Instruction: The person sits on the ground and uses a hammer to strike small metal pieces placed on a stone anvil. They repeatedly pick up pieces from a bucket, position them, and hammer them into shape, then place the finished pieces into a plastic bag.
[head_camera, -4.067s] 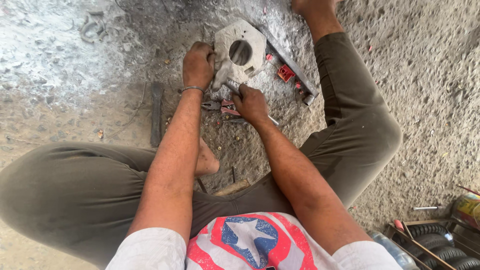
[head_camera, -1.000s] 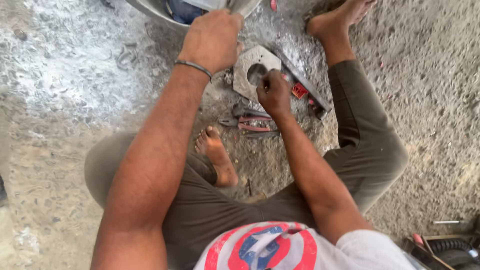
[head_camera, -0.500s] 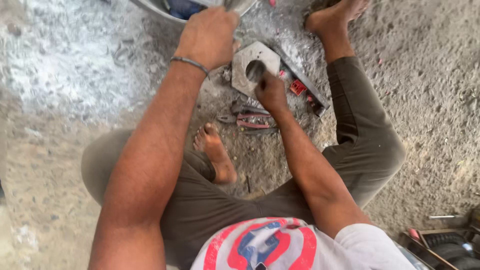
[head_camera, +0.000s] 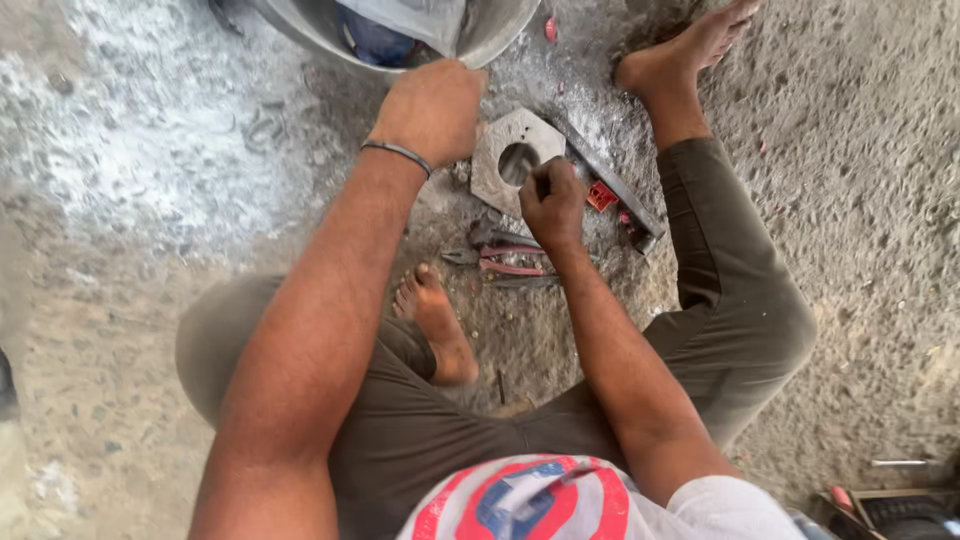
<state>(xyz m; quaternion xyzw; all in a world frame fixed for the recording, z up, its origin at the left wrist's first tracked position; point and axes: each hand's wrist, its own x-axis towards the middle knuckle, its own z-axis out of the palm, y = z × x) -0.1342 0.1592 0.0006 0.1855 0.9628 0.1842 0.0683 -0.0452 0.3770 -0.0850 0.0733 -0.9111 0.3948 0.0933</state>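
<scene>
Upper centre of the frame, a seated person's left hand (head_camera: 438, 108) rested clenched beside a flat metal plate with a round hole (head_camera: 508, 160) on the gritty floor, while the right hand (head_camera: 552, 203) gripped a small tool at the hole's edge, pliers (head_camera: 500, 258) lying just below.

Can't tell what my right hand (head_camera: 553, 203) grips — fist hides it. Metal basin (head_camera: 500, 35) is cut off up top, and the plate's (head_camera: 505, 150) left edge sits under my left hand (head_camera: 435, 108).

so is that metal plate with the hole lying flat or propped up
Lying flat: the metal plate rests face up on the ground, its round hole fully visible, with the right hand at its lower edge.
</scene>
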